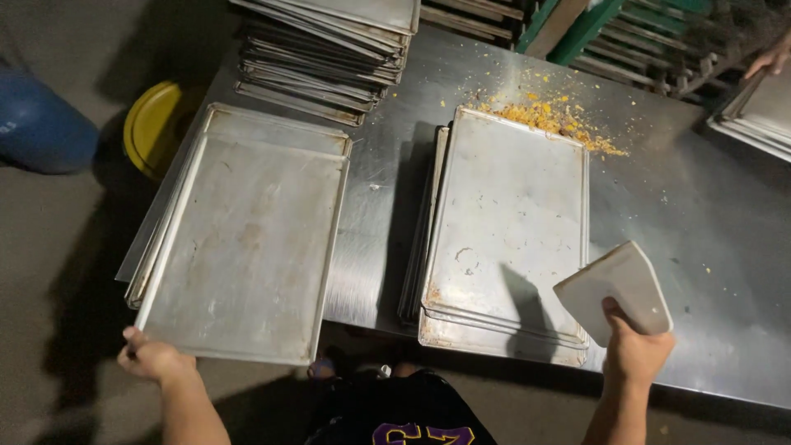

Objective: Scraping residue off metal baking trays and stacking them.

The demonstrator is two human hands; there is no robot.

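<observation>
My left hand (152,359) grips the near left corner of a metal baking tray (247,247), the top one of a small pile that hangs over the left end of the steel table (700,247). My right hand (634,350) holds a white plastic scraper (616,288) above the near right corner of a second pile of trays (507,222) in the middle of the table. That pile's top tray is mostly bare, with a few marks.
A tall stack of trays (321,49) stands at the table's back left. Yellow crumbs (552,115) lie behind the middle pile. Another person's hand (770,59) touches trays (754,111) at the far right. A yellow round object (152,124) and a blue container (41,124) sit on the floor to the left.
</observation>
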